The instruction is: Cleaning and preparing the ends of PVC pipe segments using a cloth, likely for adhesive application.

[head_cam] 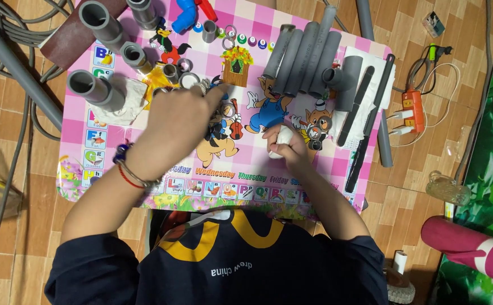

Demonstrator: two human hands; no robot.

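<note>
My left hand (181,121) reaches over the pink cartoon table (269,186), fingertips at a cluster of small grey rings and pipe fittings (189,79); what the fingers pinch is hidden. A bracelet and red thread sit on that wrist. My right hand (285,146) is closed around a small white roll (283,135), held just above the table's middle. Several grey pipe lengths (306,53) lie side by side beyond the right hand, next to a grey tee fitting (345,79).
Short wide grey pipe pieces (94,87) and a white cloth (127,101) lie at the left. Blue and red fittings (189,14) are at the far edge. A black saw (368,124) lies on the right. An orange power strip (413,110), a pink bottle (472,245) and loose hoses (9,28) lie on the floor.
</note>
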